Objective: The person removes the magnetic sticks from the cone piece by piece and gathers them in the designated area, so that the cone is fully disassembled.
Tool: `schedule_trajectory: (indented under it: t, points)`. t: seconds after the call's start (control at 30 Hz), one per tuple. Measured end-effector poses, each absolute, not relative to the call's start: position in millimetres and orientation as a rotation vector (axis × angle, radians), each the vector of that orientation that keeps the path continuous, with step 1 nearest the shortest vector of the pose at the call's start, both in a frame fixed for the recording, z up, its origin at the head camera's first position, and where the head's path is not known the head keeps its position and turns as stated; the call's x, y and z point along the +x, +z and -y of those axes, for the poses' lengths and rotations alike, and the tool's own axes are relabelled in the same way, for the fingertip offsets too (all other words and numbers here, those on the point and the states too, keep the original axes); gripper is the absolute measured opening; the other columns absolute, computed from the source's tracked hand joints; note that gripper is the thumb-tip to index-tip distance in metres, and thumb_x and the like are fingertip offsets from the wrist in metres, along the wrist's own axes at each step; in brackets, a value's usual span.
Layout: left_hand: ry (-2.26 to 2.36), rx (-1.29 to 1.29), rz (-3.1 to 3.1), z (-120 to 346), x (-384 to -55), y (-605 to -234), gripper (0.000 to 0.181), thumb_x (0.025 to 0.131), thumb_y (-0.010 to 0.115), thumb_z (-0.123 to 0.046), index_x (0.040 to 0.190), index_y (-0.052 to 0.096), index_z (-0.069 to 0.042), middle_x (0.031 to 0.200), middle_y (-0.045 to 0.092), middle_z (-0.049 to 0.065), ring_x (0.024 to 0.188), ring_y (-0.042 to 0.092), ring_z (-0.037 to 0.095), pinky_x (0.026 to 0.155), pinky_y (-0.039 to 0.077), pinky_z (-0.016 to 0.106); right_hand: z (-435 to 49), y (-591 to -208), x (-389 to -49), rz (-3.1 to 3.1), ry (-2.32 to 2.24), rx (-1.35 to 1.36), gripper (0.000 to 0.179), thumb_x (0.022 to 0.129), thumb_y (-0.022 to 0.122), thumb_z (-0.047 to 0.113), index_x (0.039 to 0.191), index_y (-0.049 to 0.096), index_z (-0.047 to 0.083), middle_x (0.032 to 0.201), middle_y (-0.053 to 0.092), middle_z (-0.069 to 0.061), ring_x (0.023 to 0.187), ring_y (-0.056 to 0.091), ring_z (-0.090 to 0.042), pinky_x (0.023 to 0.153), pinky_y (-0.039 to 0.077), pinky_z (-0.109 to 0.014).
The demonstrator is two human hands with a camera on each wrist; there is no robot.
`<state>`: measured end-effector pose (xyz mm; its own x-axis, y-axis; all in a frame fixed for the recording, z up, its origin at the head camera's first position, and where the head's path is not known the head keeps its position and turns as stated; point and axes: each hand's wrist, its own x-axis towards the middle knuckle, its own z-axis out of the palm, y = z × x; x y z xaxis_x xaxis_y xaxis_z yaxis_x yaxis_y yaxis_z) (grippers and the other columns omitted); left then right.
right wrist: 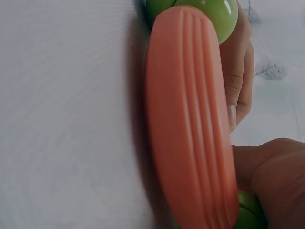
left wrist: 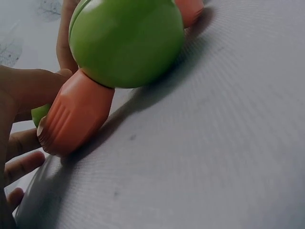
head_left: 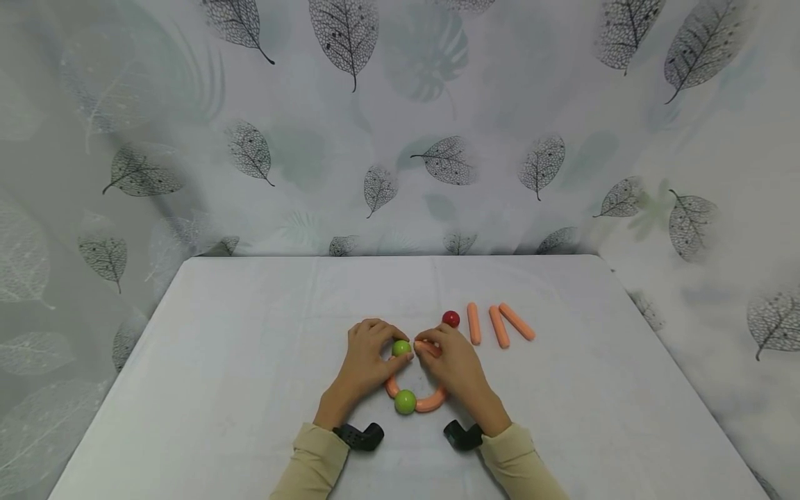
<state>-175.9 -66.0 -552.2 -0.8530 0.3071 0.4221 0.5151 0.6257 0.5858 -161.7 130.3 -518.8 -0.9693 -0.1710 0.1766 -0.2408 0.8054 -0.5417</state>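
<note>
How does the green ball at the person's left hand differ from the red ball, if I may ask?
Colour: the green ball is light green, while the red ball is deep red.
Hold: the left hand pinches the green ball; neither hand grips the red ball.
Place: the green ball is between the hands, whereas the red ball lies beside the straight orange sticks, just beyond the right hand.
Both look round.

The table lies free leftward; orange sticks obstruct right of centre.
</note>
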Motion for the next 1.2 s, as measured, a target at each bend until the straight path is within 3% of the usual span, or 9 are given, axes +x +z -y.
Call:
schedule_trajectory:
  t: [0.17, 0.37, 0.63, 0.9, 1.2]
  points:
    - [-1.035, -0.658, 2.584, 66.0, -174.9, -550.2, 0.024, 0.087, 0.083, -0.033, 0.105, 0.073, -0.021, 0.107, 0.073, 0.0, 0.118, 0.059, 0.028, 0.107, 0.037, 0.061, -132.8, -514.8, -161.8, 2.919, 0.897, 0.332, 0.018, 0.096, 0.077, 0.027, 0.109, 0.077, 0.016, 0.098, 0.066, -0.003, 0.078, 0.051, -0.013, 0.068, 0.043, -0.027]
    - [-1.028, -0.657, 2.699, 63.6, -173.7, -539.3, 0.025, 0.09, 0.08, -0.032, 0.11, 0.072, -0.02, 0.113, 0.072, 0.002, 0.122, 0.057, 0.029, 0.107, 0.037, 0.061, -154.0, -505.1, -164.2, 3.003, 1.09, 0.476, 0.028, 0.102, 0.068, 0.032, 0.123, 0.072, 0.014, 0.104, 0.066, 0.001, 0.086, 0.055, -0.01, 0.077, 0.049, -0.029]
    - [-0.795, -0.695, 2.88, 66.6, -166.4, -516.2, 0.036, 0.097, 0.071, -0.037, 0.127, 0.067, -0.017, 0.127, 0.067, 0.004, 0.13, 0.055, 0.032, 0.109, 0.04, 0.061, -190.2, -498.7, -161.7, 2.961, 1.109, 0.831, 0.026, 0.104, 0.064, 0.017, 0.129, 0.069, 0.016, 0.124, 0.065, 0.0, 0.095, 0.062, -0.008, 0.081, 0.054, -0.024]
    - [-0.58, -0.947, 2.766, 72.8, -139.0, -498.2, 0.023, 0.099, 0.069, -0.036, 0.118, 0.07, -0.023, 0.125, 0.067, -0.001, 0.128, 0.056, 0.026, 0.108, 0.044, 0.056, -198.0, -497.8, -164.7, 2.898, 1.102, 1.01, 0.027, 0.102, 0.066, 0.013, 0.13, 0.069, 0.014, 0.119, 0.069, -0.001, 0.095, 0.063, -0.008, 0.082, 0.055, -0.026]
    - [-0.409, -1.191, 2.748, 52.2, -110.8, -501.9, 0.02, 0.1, 0.069, -0.042, 0.111, 0.072, -0.026, 0.114, 0.069, -0.01, 0.116, 0.059, 0.014, 0.107, 0.046, 0.045, -192.4, -499.4, -168.5, 2.982, 1.242, 0.829, 0.027, 0.102, 0.066, 0.014, 0.128, 0.066, 0.008, 0.117, 0.072, -0.005, 0.1, 0.069, -0.016, 0.086, 0.056, -0.027]
